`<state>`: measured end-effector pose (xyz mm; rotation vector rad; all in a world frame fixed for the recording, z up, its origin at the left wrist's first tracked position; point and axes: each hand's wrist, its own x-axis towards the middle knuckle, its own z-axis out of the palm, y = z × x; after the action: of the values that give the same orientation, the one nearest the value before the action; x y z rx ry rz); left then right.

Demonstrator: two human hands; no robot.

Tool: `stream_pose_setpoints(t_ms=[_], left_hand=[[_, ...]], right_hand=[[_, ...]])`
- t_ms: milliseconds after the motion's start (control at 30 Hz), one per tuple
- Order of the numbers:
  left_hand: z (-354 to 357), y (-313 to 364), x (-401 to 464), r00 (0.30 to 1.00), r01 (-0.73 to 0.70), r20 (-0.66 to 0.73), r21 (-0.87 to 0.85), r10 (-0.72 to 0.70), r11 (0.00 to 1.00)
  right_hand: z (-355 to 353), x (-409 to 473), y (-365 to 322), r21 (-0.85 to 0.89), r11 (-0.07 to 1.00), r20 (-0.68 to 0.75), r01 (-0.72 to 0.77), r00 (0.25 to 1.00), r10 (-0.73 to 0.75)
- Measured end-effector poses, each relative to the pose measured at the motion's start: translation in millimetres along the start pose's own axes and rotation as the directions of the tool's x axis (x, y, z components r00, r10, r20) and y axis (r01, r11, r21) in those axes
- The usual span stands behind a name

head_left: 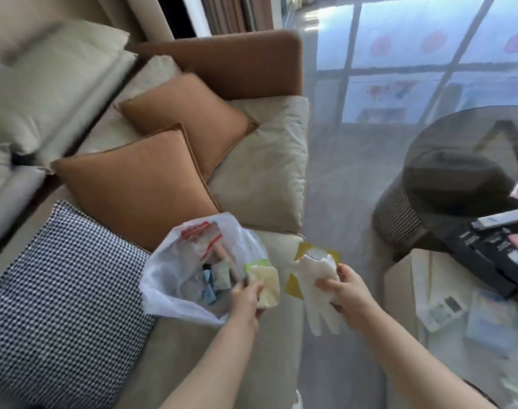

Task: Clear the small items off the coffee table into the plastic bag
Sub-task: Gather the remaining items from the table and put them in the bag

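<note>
While the left hand (246, 295) grips a yellowish packet (265, 286) at the plastic bag (175, 278), the right hand (344, 290) clutches a white glove (318, 286).

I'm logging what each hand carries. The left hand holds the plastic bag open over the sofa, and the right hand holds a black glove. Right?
Not quite: the glove in the right hand is white, not black, as the head view shows. The rest stands: the left hand holds the plastic bag open over the sofa.

hands 2 (246, 293) (344, 290) | bag 1 (169, 278) | glove 1 (319, 293) | yellow packet 1 (266, 283) | orange cushions 2 (189, 116) (133, 184) | checked cushion 1 (60, 290) | sofa 1 (266, 172) | glass table 1 (458, 137)
</note>
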<state>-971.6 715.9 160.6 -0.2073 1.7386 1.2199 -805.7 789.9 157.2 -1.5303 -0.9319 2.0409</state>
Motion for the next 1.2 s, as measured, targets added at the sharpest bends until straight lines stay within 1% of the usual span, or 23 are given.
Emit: stream_pose_setpoints(t_ms=[133,267,433,500,567,633,700,833,900,967,1033,1100,1200], left_hand=[[-51.8,31.5,30.4,0.995,-0.011,-0.096,-0.041,0.008,0.999],[-89.6,56.1,70.4,0.981,-0.015,-0.196,-0.013,0.012,1.000],[-112.6,66.7,119.4,0.956,0.005,-0.294,0.073,0.017,0.997],[-120.0,65.6,134.5,0.953,0.008,-0.302,0.104,0.024,0.995],[-127.5,63.3,145.2,0.960,0.010,-0.277,0.150,0.032,0.989],[-135.3,61.0,153.0,0.964,0.034,-0.264,0.167,0.012,0.985],[-140.8,59.4,156.6,0.965,0.056,-0.263,0.157,-0.013,0.986],[-136.7,58.3,149.6,0.985,0.058,-0.169,0.118,-0.038,0.991],[-129.8,59.3,137.8,0.992,0.032,-0.125,0.170,-0.011,0.985],[-121.3,59.4,123.3,0.997,-0.013,-0.067,0.286,0.033,0.958],[-111.9,55.2,109.9,0.996,-0.088,0.031,0.432,0.083,0.897],[-100.9,49.5,97.2,0.984,-0.172,0.134,0.571,0.116,0.803],[-80.1,38.5,81.0,0.955,-0.291,0.254,0.708,0.153,0.643]], right_hand=[[74.0,19.1,8.6,-0.079,0.997,0.032,-0.019,0.999,0.022],[135.5,50.7,23.8,-0.215,0.976,-0.004,-0.044,0.999,0.044],[196.0,90.3,39.0,-0.425,0.905,-0.025,0.021,0.999,-0.035],[216.4,102.1,43.2,-0.438,0.898,0.010,0.042,0.999,-0.042],[233.2,110.8,46.7,-0.449,0.891,0.063,0.066,0.997,-0.043],[242.7,116.5,50.6,-0.561,0.826,0.078,0.059,0.997,-0.019],[241.8,116.4,53.5,-0.643,0.765,0.053,0.041,0.999,-0.010],[224.0,108.5,52.6,-0.649,0.761,0.007,-0.002,1.000,0.009],[212.0,100.6,48.2,-0.661,0.751,-0.009,-0.009,1.000,0.004],[198.2,92.1,44.2,-0.697,0.717,-0.036,-0.004,0.999,-0.030],[181.6,82.7,41.5,-0.755,0.656,-0.047,0.014,0.996,-0.075],[162.4,71.8,39.7,-0.821,0.570,-0.044,0.032,0.992,-0.118],[130.8,56.8,40.9,-0.896,0.443,-0.065,0.015,0.984,-0.164]])
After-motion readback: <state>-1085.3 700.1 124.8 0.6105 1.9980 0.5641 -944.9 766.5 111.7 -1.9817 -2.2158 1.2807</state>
